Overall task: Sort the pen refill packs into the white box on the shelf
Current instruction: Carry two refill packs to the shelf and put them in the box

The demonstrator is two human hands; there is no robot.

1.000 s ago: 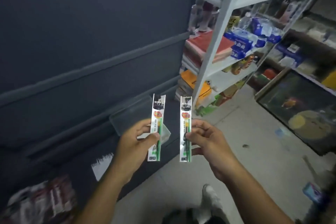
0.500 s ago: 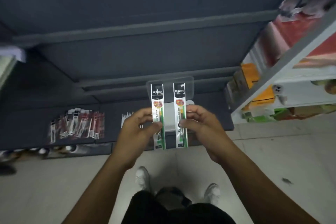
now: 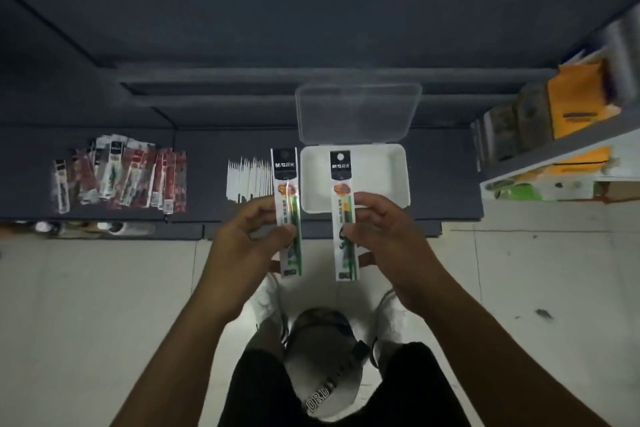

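While both hands are raised in front of the dark shelf (image 3: 207, 146), each pinches one pen refill pack. Far left on the shelf: a loose pile of red and white packs (image 3: 119, 180), lying flat. Next to it is a fanned row of white packs (image 3: 247, 180), just beside the left hand (image 3: 252, 236). Its thumb and fingers are clamped on the left refill pack (image 3: 286, 184) near the middle, pack upright, black header on top, just left of the white box (image 3: 381, 177). The box sits on the shelf near the front edge, clear lid (image 3: 358, 113) hinged open toward the back. The right hand (image 3: 388, 236) has its fingers curled on the right refill pack (image 3: 342, 180), upright, top half overlapping the box in view; cannot tell if it touches. Far right: white rack (image 3: 554, 156) with orange packets (image 3: 581, 97). Bottom centre: grey cap (image 3: 322, 388) over a pale floor (image 3: 104, 305)
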